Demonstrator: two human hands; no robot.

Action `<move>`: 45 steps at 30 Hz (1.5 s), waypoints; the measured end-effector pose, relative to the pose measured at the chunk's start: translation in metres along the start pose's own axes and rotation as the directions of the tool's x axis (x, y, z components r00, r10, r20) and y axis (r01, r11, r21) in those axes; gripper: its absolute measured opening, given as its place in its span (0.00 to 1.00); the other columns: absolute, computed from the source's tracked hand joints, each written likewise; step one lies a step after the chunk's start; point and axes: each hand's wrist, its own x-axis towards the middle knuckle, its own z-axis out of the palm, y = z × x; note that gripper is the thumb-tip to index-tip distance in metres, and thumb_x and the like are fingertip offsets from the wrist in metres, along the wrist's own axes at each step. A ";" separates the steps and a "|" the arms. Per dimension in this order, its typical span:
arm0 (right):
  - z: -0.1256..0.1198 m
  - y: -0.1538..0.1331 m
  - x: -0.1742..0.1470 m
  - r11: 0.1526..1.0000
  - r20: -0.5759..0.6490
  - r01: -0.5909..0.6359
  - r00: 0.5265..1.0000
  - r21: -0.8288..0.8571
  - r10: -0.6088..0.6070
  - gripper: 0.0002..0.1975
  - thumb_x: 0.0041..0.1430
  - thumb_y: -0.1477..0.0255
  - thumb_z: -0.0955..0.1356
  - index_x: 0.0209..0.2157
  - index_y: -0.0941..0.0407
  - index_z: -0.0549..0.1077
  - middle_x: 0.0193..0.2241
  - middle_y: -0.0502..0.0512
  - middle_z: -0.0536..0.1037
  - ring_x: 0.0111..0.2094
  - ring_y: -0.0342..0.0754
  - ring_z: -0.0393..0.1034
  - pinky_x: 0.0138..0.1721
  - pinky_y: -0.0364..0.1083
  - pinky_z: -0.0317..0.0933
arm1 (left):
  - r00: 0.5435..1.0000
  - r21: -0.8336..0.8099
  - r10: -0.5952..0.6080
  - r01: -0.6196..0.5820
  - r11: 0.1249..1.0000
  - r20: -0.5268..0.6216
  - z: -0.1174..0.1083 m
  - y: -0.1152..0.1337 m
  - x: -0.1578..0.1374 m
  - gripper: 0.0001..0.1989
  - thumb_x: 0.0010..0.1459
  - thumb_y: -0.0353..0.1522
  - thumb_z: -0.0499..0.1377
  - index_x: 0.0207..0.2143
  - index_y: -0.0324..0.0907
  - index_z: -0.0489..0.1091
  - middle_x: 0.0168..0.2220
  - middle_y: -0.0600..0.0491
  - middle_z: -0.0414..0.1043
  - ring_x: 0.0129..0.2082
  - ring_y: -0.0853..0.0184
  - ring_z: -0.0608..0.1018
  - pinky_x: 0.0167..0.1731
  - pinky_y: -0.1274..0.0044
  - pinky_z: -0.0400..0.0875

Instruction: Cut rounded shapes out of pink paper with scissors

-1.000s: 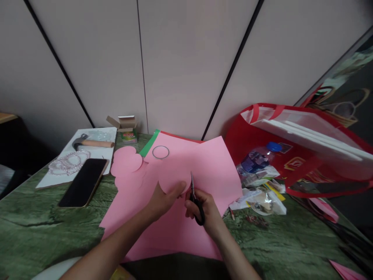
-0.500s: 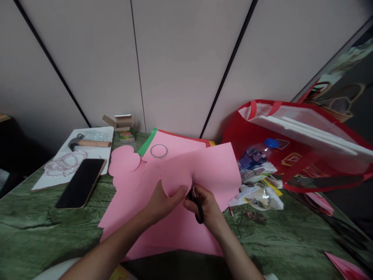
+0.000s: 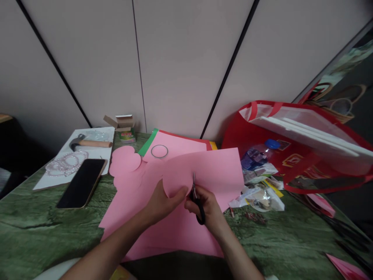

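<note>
My left hand (image 3: 166,200) pinches the curved edge of a raised sheet of pink paper (image 3: 217,169), thumb on top and fingers partly hidden behind it. In my right hand (image 3: 205,204) are black-handled scissors (image 3: 199,210), their blades upright at the paper just right of my left thumb. A rounded edge runs along the cut part between both hands. Beneath lie more large pink sheets (image 3: 180,233). Several rounded pink cutouts (image 3: 125,159) are piled to the left, and a dark thin ring (image 3: 159,151) rests on the pink paper behind.
At left, a phone (image 3: 82,182) lies beside a white board (image 3: 62,155) bearing a hammer (image 3: 90,143) and beads (image 3: 65,163). A small opened box (image 3: 126,132) stands near the wall. At right are a bottle (image 3: 259,154), plastic packets (image 3: 262,197) and a red bag (image 3: 291,153).
The raised paper's right part has tilted down and slightly right. Both hands keep nearly the same grip, the scissors still at the paper.
</note>
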 end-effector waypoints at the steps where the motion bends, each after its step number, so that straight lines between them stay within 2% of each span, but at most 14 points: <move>1: 0.000 0.000 0.000 1.000 -0.001 0.002 1.000 0.002 -0.002 0.16 0.43 0.60 0.71 0.23 0.57 0.66 0.16 0.45 0.63 0.18 0.39 0.54 0.20 0.40 0.50 | 1.000 -0.002 -0.008 0.008 1.000 -0.003 0.000 0.000 0.000 0.07 0.52 0.32 0.54 0.30 0.39 0.69 0.30 0.52 0.74 0.33 0.65 0.75 0.34 0.76 0.70; 8: 0.001 0.001 0.000 1.000 -0.005 -0.016 1.000 0.012 0.016 0.15 0.43 0.60 0.71 0.24 0.56 0.65 0.16 0.45 0.66 0.17 0.40 0.58 0.18 0.40 0.53 | 1.000 -0.012 0.003 -0.003 1.000 -0.006 0.000 -0.004 0.000 0.07 0.52 0.33 0.55 0.28 0.39 0.70 0.25 0.53 0.74 0.30 0.65 0.76 0.33 0.75 0.70; 13: 0.000 0.003 0.000 0.999 -0.006 -0.033 0.999 0.022 0.033 0.15 0.43 0.60 0.71 0.25 0.57 0.65 0.16 0.45 0.67 0.16 0.39 0.58 0.18 0.40 0.54 | 1.000 -0.022 0.005 -0.006 1.000 -0.021 -0.002 -0.006 0.001 0.06 0.52 0.33 0.56 0.31 0.39 0.69 0.29 0.52 0.74 0.31 0.66 0.75 0.32 0.76 0.70; 20: 0.000 0.004 0.001 0.999 -0.017 -0.037 0.999 0.038 0.037 0.16 0.42 0.60 0.71 0.25 0.56 0.66 0.16 0.45 0.67 0.16 0.40 0.60 0.17 0.40 0.56 | 1.000 -0.045 -0.006 0.005 0.999 -0.029 -0.002 -0.005 0.001 0.07 0.51 0.33 0.56 0.30 0.39 0.70 0.27 0.52 0.75 0.31 0.65 0.76 0.33 0.75 0.70; 26: 0.001 0.002 0.001 0.998 -0.026 -0.045 0.999 0.035 0.046 0.15 0.41 0.62 0.71 0.23 0.56 0.66 0.15 0.45 0.66 0.15 0.39 0.59 0.16 0.40 0.55 | 1.000 -0.051 0.008 -0.007 0.999 0.014 -0.003 -0.005 0.001 0.09 0.53 0.34 0.54 0.24 0.39 0.70 0.22 0.54 0.74 0.27 0.67 0.75 0.31 0.77 0.69; 30: 0.001 0.001 0.001 0.998 -0.017 -0.045 0.999 0.033 0.045 0.14 0.42 0.62 0.71 0.24 0.57 0.65 0.15 0.45 0.66 0.15 0.39 0.59 0.16 0.40 0.55 | 0.999 -0.029 -0.008 0.007 1.000 -0.033 -0.003 -0.007 0.002 0.09 0.53 0.34 0.55 0.25 0.39 0.70 0.24 0.53 0.74 0.28 0.67 0.75 0.31 0.76 0.69; 45: 0.000 -0.002 0.000 1.000 0.020 -0.012 1.000 0.012 0.012 0.15 0.45 0.60 0.69 0.22 0.57 0.65 0.13 0.45 0.65 0.14 0.38 0.58 0.15 0.39 0.54 | 0.992 -0.034 -0.090 0.087 0.996 -0.094 -0.006 -0.008 0.001 0.12 0.50 0.37 0.57 0.33 0.36 0.70 0.33 0.48 0.75 0.36 0.62 0.75 0.36 0.72 0.70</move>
